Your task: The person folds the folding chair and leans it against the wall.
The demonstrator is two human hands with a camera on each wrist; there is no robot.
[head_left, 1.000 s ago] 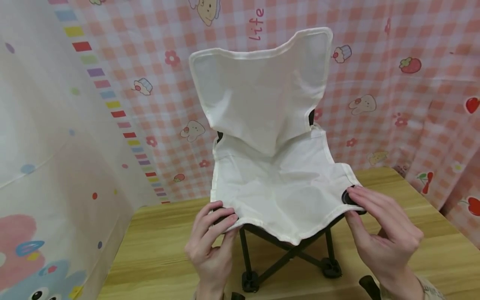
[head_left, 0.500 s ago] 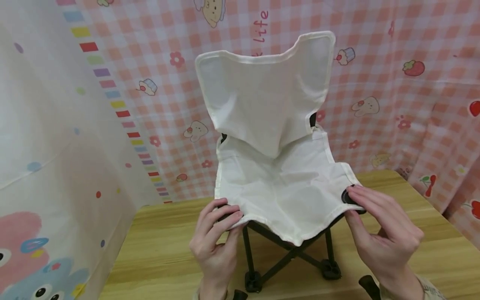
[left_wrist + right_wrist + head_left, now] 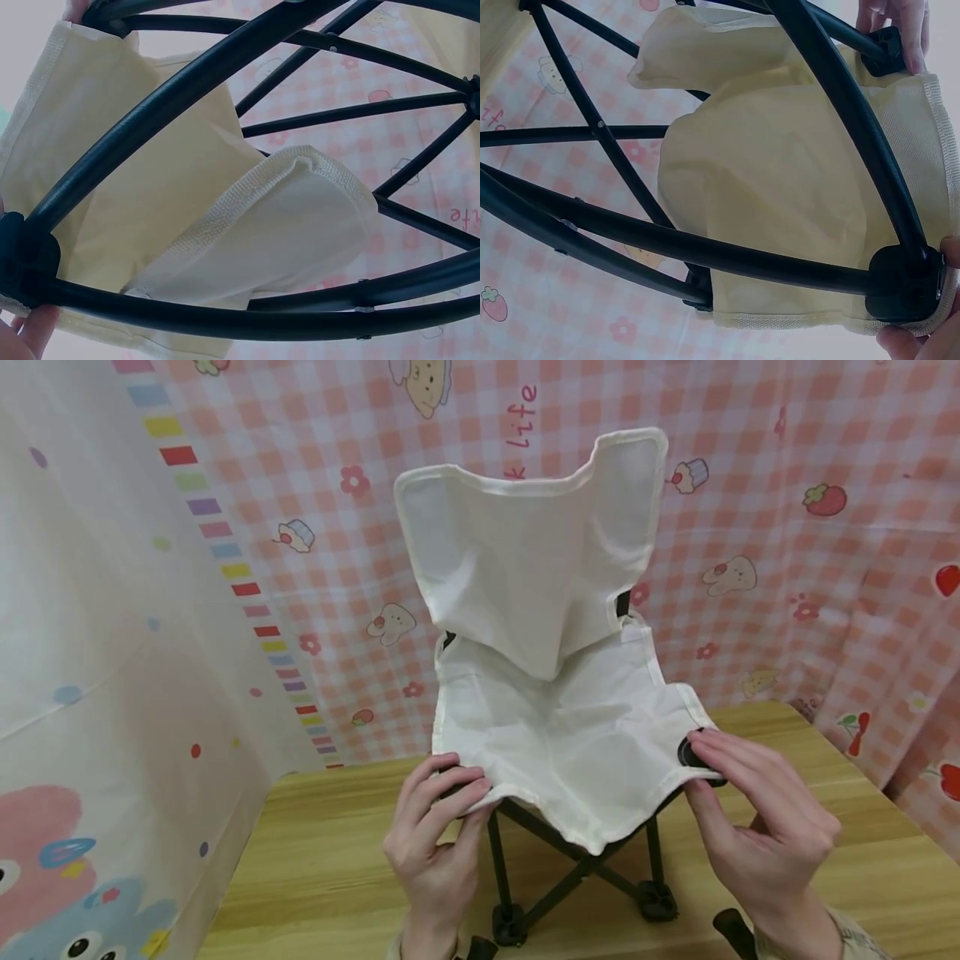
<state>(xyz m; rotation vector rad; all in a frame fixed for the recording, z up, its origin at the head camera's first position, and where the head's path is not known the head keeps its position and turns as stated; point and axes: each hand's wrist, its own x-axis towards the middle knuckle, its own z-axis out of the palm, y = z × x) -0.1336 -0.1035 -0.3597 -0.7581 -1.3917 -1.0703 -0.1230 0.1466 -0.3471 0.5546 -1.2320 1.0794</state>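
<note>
A small folding chair with a white fabric seat [image 3: 570, 735] and dark crossed legs [image 3: 562, 893] stands in the middle of the head view. My left hand [image 3: 438, 831] grips the seat's front left corner, fingers over the black corner piece and thumb below the edge. At the front right corner my right hand [image 3: 765, 827] pinches the seat in the same way, beside a round black fitting [image 3: 692, 752]. From underneath, the left wrist view shows a black joint [image 3: 30, 259] at the held corner. The right wrist view shows another corner joint [image 3: 904, 285] near fingertips.
The chair stands on a wood-grain table [image 3: 322, 860]. Behind it hangs a pink checked curtain [image 3: 750, 635], with a white dotted curtain [image 3: 150, 693] on the left. Dark tube ends [image 3: 735, 933] show at the front edge near the right wrist.
Both hands keep hold of the seat corners. The left hand and the chair's left side have shifted slightly right in the head view, and the backrest sits a little lower.
</note>
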